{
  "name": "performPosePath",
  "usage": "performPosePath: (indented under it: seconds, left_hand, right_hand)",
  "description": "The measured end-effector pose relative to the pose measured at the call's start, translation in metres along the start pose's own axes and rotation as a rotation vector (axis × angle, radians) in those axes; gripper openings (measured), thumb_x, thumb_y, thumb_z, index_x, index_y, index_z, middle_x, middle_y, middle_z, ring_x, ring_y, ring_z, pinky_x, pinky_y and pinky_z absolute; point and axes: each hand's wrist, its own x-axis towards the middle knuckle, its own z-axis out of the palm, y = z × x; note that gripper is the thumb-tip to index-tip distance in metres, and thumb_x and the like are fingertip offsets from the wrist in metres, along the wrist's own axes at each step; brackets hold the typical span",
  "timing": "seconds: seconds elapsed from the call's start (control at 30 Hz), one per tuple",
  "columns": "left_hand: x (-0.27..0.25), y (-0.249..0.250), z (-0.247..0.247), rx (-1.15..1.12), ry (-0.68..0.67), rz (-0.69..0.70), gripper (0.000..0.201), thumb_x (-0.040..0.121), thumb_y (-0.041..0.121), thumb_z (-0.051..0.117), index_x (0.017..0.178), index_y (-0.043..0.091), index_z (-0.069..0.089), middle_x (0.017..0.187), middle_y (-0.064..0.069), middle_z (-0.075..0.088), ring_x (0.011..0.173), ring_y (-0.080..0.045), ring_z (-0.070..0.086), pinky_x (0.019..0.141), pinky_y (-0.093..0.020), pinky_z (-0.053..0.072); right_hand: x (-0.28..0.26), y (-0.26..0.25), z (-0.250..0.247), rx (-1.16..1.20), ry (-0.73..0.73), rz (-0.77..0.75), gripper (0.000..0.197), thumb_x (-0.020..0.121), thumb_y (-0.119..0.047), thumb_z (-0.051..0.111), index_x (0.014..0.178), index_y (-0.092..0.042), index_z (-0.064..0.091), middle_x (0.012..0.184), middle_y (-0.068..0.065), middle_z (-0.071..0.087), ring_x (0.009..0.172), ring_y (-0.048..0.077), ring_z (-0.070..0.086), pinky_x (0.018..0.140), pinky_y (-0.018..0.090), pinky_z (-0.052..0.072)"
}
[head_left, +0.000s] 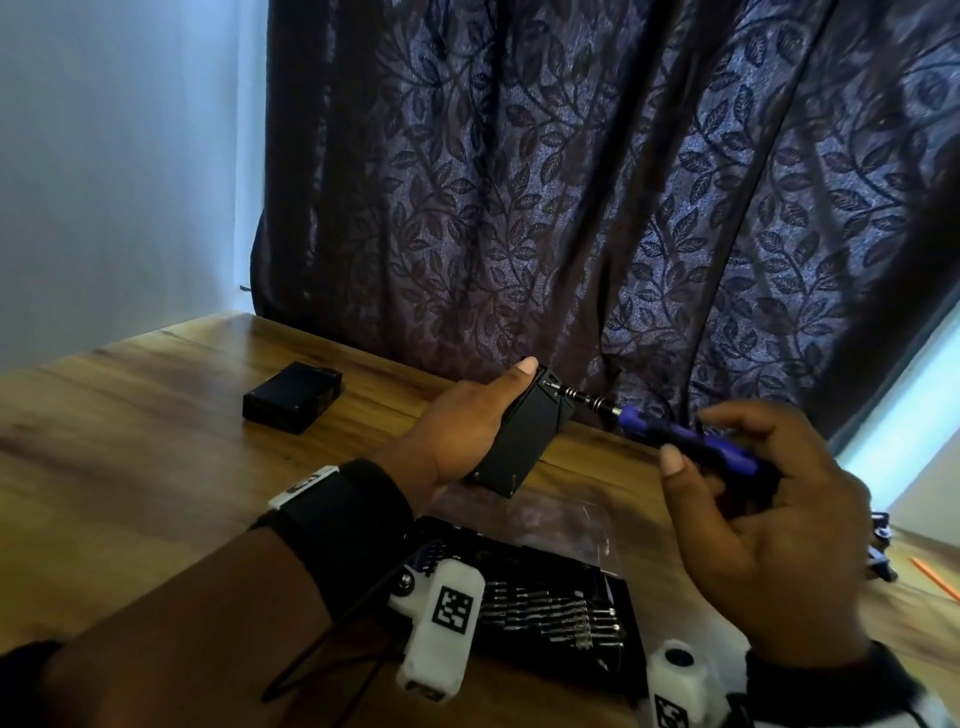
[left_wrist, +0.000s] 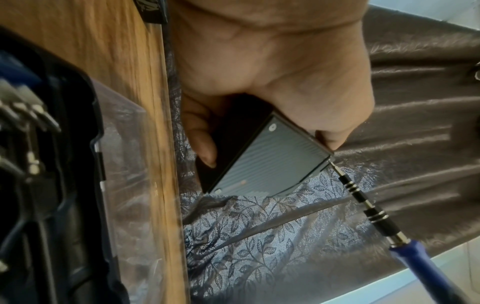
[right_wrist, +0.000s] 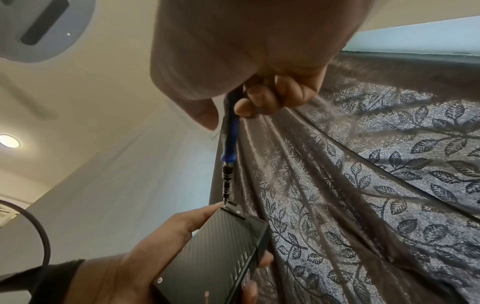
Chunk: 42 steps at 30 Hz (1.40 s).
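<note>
My left hand grips a flat black box-shaped device above the wooden table, thumb along its top edge, fingers wrapped underneath. The same device has ribbed faces and small screws at its corners. My right hand holds a blue-handled precision screwdriver between thumb and fingers. Its dark metal shaft points left, and the tip sits on a screw in the device's end face beside a small port. The screwdriver shows in both wrist views.
A black case of screwdriver bits lies open at the table's near edge, under my wrists, with a clear plastic sheet beside it. A second black box sits farther left. A dark leaf-patterned curtain hangs right behind the table.
</note>
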Motion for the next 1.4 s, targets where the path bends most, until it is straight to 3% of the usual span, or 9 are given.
performPosePath:
  seconds: [0.13, 0.33, 0.53, 0.63, 0.73, 0.93, 1.1, 1.23, 1.4]
  left_hand:
    - [0.000, -0.003, -0.001, 0.004, 0.018, 0.000, 0.078, 0.083, 0.081, 0.055, 0.102, 0.009, 0.079, 0.097, -0.015, 0.079, 0.095, -0.035, 0.075, 0.098, -0.057, 0.056]
    - [0.000, -0.003, -0.001, 0.027, 0.038, -0.007, 0.075, 0.089, 0.075, 0.053, 0.099, 0.005, 0.078, 0.094, -0.016, 0.078, 0.094, -0.036, 0.074, 0.086, -0.046, 0.058]
    - [0.000, -0.007, -0.001, 0.028, 0.018, 0.025, 0.089, 0.083, 0.083, 0.054, 0.104, -0.001, 0.073, 0.100, -0.022, 0.075, 0.096, -0.039, 0.072, 0.092, -0.053, 0.057]
    - [-0.001, -0.005, 0.001, 0.056, 0.027, 0.042, 0.123, 0.054, 0.103, 0.052, 0.104, -0.008, 0.067, 0.102, -0.031, 0.069, 0.096, -0.046, 0.069, 0.092, -0.058, 0.055]
    - [0.001, -0.004, -0.001, 0.054, 0.043, 0.055, 0.135, 0.038, 0.109, 0.049, 0.103, -0.009, 0.066, 0.101, -0.031, 0.069, 0.097, -0.047, 0.068, 0.095, -0.061, 0.052]
    - [0.002, -0.001, -0.004, 0.055, 0.049, 0.048, 0.134, 0.038, 0.107, 0.052, 0.103, -0.010, 0.066, 0.105, -0.034, 0.067, 0.099, -0.046, 0.068, 0.096, -0.061, 0.051]
    - [0.000, 0.000, -0.005, 0.040, 0.060, 0.063, 0.097, 0.074, 0.088, 0.053, 0.103, -0.003, 0.073, 0.098, -0.022, 0.075, 0.095, -0.040, 0.073, 0.098, -0.060, 0.054]
    - [-0.001, 0.003, -0.007, 0.038, 0.060, 0.056, 0.105, 0.065, 0.092, 0.052, 0.104, -0.004, 0.072, 0.099, -0.024, 0.075, 0.094, -0.041, 0.073, 0.096, -0.061, 0.054]
    - [-0.001, 0.003, -0.005, 0.040, 0.070, 0.062, 0.113, 0.058, 0.094, 0.051, 0.108, -0.006, 0.070, 0.102, -0.027, 0.073, 0.095, -0.042, 0.072, 0.095, -0.062, 0.054]
  right_hand:
    - [-0.001, 0.000, 0.000, -0.064, -0.009, -0.023, 0.012, 0.086, -0.026, 0.072, 0.091, -0.024, 0.062, 0.060, -0.021, 0.052, 0.067, 0.001, 0.060, 0.052, 0.000, 0.034]
    - [-0.003, 0.003, 0.005, -0.130, 0.018, -0.030, 0.017, 0.088, -0.034, 0.070, 0.084, -0.017, 0.070, 0.056, -0.010, 0.056, 0.046, 0.010, 0.050, 0.051, 0.009, 0.037]
    - [0.000, 0.009, 0.006, -0.167, 0.029, 0.025, 0.037, 0.097, -0.047, 0.057, 0.072, -0.021, 0.067, 0.054, -0.010, 0.053, 0.046, 0.012, 0.050, 0.050, 0.025, 0.037]
    - [-0.001, 0.010, 0.004, -0.070, -0.006, 0.040, 0.019, 0.093, -0.044, 0.063, 0.088, -0.026, 0.067, 0.064, -0.015, 0.060, 0.065, 0.007, 0.061, 0.050, 0.015, 0.039]
    - [-0.002, 0.009, 0.005, -0.028, -0.046, 0.038, 0.017, 0.084, -0.031, 0.071, 0.095, -0.023, 0.062, 0.060, -0.016, 0.054, 0.057, -0.003, 0.057, 0.049, 0.002, 0.034]
    - [-0.002, 0.010, 0.007, -0.114, -0.036, 0.035, 0.019, 0.090, -0.042, 0.065, 0.084, -0.025, 0.062, 0.055, -0.015, 0.053, 0.062, 0.007, 0.060, 0.048, 0.014, 0.038]
    - [-0.002, 0.015, 0.008, -0.175, -0.050, 0.073, 0.041, 0.095, -0.055, 0.051, 0.070, -0.024, 0.060, 0.050, -0.007, 0.049, 0.070, 0.014, 0.058, 0.052, 0.019, 0.036]
    - [-0.001, 0.017, 0.010, -0.185, -0.060, 0.087, 0.050, 0.098, -0.058, 0.047, 0.064, -0.023, 0.056, 0.047, -0.005, 0.044, 0.066, 0.013, 0.056, 0.050, 0.017, 0.033]
    - [-0.002, 0.010, 0.008, -0.045, -0.063, 0.050, 0.017, 0.094, -0.043, 0.061, 0.101, -0.027, 0.066, 0.063, -0.010, 0.061, 0.058, 0.003, 0.059, 0.048, 0.007, 0.035]
